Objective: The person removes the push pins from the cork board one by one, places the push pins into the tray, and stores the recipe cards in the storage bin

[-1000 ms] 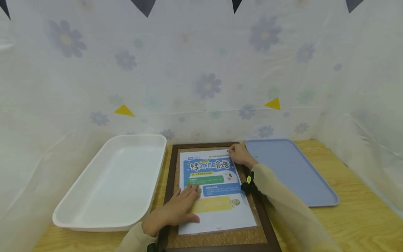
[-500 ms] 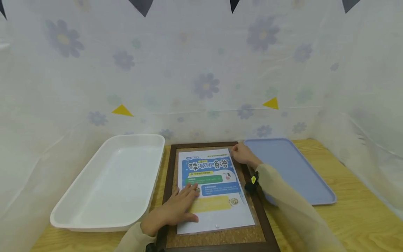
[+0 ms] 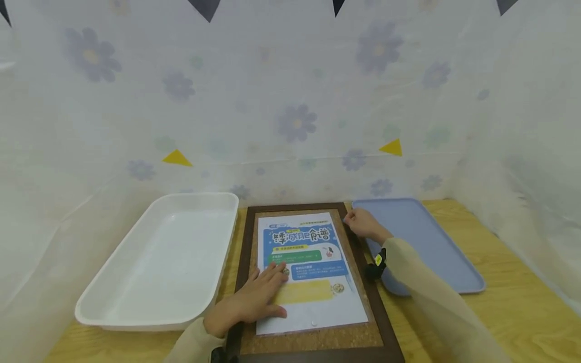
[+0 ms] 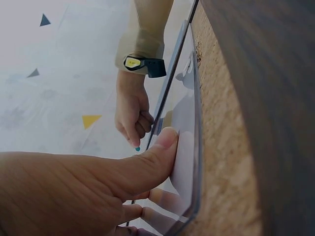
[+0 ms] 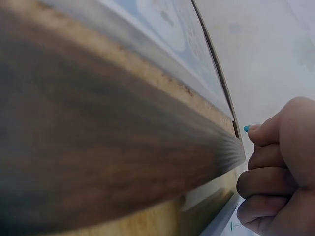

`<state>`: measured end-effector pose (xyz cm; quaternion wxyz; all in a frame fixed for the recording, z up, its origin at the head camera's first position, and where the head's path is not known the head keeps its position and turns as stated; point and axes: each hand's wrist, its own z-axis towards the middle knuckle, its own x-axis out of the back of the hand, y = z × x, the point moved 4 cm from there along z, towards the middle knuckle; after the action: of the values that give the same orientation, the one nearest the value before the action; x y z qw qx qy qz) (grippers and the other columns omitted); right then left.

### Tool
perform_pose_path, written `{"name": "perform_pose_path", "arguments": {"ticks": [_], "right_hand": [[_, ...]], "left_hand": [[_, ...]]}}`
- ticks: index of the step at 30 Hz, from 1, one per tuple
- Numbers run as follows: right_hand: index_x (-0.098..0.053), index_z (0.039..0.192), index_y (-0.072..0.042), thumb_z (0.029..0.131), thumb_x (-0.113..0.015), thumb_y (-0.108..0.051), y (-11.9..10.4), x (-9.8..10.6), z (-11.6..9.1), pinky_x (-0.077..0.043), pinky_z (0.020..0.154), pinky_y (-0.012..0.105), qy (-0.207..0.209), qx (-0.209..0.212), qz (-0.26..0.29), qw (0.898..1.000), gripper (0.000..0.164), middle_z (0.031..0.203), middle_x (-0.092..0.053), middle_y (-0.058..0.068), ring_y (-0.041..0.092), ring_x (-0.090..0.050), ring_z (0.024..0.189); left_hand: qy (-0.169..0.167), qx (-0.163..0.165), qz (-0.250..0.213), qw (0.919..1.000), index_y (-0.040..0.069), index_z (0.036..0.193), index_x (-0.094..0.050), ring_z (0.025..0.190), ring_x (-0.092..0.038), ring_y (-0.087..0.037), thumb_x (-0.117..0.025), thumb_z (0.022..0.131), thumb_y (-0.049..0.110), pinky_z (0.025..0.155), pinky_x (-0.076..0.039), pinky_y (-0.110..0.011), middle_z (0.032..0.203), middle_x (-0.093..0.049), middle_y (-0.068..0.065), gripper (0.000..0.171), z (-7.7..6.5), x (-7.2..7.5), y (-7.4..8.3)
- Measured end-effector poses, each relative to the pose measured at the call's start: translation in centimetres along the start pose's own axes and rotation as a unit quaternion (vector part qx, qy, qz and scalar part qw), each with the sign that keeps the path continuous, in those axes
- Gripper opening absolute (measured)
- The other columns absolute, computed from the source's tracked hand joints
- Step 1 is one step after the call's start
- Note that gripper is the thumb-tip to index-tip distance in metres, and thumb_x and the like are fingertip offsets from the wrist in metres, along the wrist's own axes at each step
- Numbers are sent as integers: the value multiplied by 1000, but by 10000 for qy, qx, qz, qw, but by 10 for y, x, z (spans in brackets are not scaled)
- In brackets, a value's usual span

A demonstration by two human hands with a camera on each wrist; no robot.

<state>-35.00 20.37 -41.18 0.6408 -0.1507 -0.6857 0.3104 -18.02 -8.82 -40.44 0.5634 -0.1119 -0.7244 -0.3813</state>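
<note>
A printed sheet (image 3: 313, 310) in a clear sleeve lies on a cork board (image 3: 313, 344) with a dark wooden frame. My left hand (image 3: 256, 302) rests spread on the sheet's lower left; its thumb presses near the edge in the left wrist view. Above the frame's right side, near the top corner, my right hand (image 3: 365, 224) has its fingers curled. Between thumb and forefinger it pinches a small teal push pin (image 5: 246, 129), of which only the end shows. A small round whitish dot (image 3: 313, 323) sits at the sheet's bottom edge.
A deep white tray (image 3: 154, 322) stands left of the board. To the right lies a flat blue tray (image 3: 431, 252), partly behind my right arm. In the right wrist view, a green push pin (image 5: 232, 226) lies near the blue tray. A flowered curtain closes off the back.
My right hand has moved right, from the sheet's top right corner to over the frame's right side, with the push pin. My left hand has stayed on the sheet.
</note>
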Motion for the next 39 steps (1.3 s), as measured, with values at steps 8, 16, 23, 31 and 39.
{"name": "perform_pose_path", "arguments": {"ticks": [8, 16, 23, 31, 39], "right_hand": [[-65, 94, 7, 96, -48, -9, 5, 6, 0, -45, 65, 34, 247, 195, -146, 9994, 23, 78, -63, 14, 19, -52, 63], [-63, 106, 11, 95, -46, -10, 17, 15, -5, -46, 63, 32, 279, -103, -126, 9995, 29, 99, -65, 24, 20, -54, 68], [-64, 104, 10, 95, -46, -12, 27, 24, -13, -48, 63, 33, 510, -293, -250, 9980, 30, 100, -66, 26, 26, -59, 74], [-66, 101, 11, 93, -47, -11, 33, 27, -17, -50, 66, 36, 748, -424, -422, 9954, 30, 101, -67, 27, 28, -61, 76], [-67, 96, 11, 88, -48, -9, 46, 32, -23, -51, 69, 40, 839, -358, -600, 9940, 29, 96, -68, 27, 31, -62, 77]], "left_hand": [[-23, 14, -4, 10000, 2, 136, -42, 144, -19, -44, -68, 85, 40, 108, -16, -71, 156, -23, -23, 69, 2, 3, -1], [-14, -66, 11, 10000, 2, 135, -42, 144, -20, -45, -69, 84, 40, 107, -17, -72, 156, -25, -23, 68, 5, 0, 0], [-37, -41, -17, 10000, 2, 135, -42, 144, -20, -44, -70, 83, 40, 108, -16, -71, 156, -25, -22, 69, 6, -1, 0], [-47, 91, -197, 9998, 2, 135, -43, 144, -19, -44, -72, 82, 39, 109, -13, -71, 156, -25, -23, 70, 2, 0, -2], [-19, 131, -169, 9998, 3, 135, -43, 144, -19, -44, -71, 82, 41, 109, -13, -71, 156, -25, -23, 71, 1, -2, -2]]}}
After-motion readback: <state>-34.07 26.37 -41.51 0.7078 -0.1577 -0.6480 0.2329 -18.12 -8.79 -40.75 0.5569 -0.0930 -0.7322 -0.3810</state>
